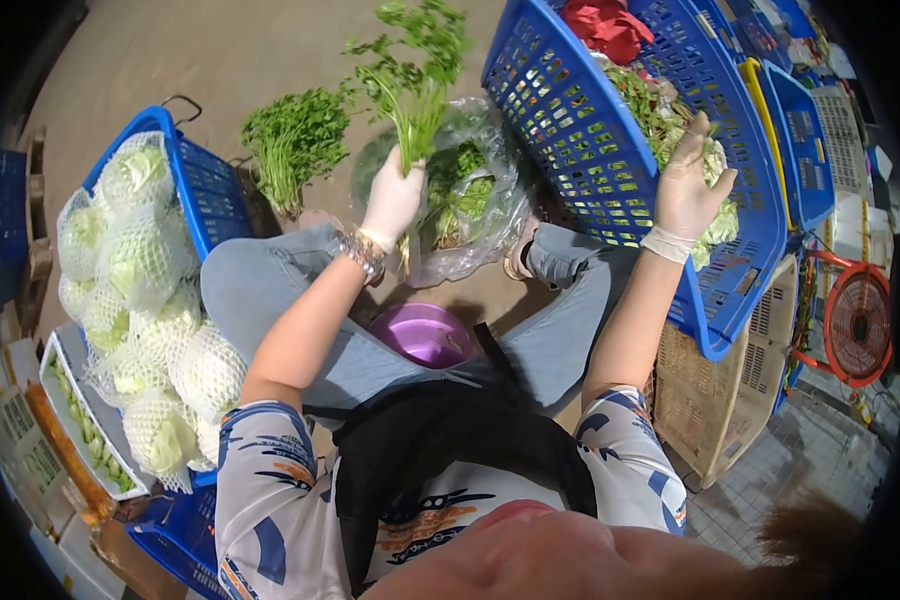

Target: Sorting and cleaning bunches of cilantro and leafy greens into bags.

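From where I stand, the person's left hand (395,200) is closed around the stems of a bunch of leafy greens (420,105), which is upright above an open plastic bag (465,265) with more greens inside. The right hand (688,200) has its fingers spread and seems to hold nothing; it is over the large blue basket (560,110), where leaf scraps (645,100) lie. Whether it touches them, I cannot tell. In my judgement, the step in hand is picking over this bunch, and the next move calls for the right hand to come back to the stems, passing above the basket's rim. Another bunch (295,140) is beside the bag, on the left. Beyond it, the floor (240,50) gives open room, but between the knees and near the purple bowl (415,335), the space is narrow.
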Demonstrator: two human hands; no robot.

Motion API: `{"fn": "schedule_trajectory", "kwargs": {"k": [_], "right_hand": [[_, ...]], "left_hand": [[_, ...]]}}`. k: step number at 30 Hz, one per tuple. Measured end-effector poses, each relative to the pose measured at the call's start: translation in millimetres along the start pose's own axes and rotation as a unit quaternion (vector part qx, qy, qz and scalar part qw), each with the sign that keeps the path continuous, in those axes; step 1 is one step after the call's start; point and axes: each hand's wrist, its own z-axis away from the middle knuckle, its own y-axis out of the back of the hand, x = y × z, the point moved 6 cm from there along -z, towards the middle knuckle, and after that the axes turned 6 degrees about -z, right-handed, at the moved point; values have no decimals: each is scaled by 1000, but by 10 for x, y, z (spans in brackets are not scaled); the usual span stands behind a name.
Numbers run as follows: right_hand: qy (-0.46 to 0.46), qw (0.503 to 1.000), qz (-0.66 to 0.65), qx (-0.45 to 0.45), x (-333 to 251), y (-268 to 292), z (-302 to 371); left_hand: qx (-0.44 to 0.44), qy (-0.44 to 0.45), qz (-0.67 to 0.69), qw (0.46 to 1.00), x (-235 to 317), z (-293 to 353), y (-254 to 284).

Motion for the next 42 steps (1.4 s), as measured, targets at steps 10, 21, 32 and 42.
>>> {"fn": "schedule_trajectory", "kwargs": {"k": [10,21,32,42], "right_hand": [[202,672,711,35,395,-259,102],[-371,553,745,50,1420,787,546],[-296,634,713,53,1507,1006,552],[-239,653,710,116,1429,1165,575]], "left_hand": [[-71,-83,-183,977,400,285,-143],[-38,-168,-315,933,528,373,-165],[-130,-162,-254,945,491,372,-264],[-119,-147,-276,942,491,418,-295]]}}
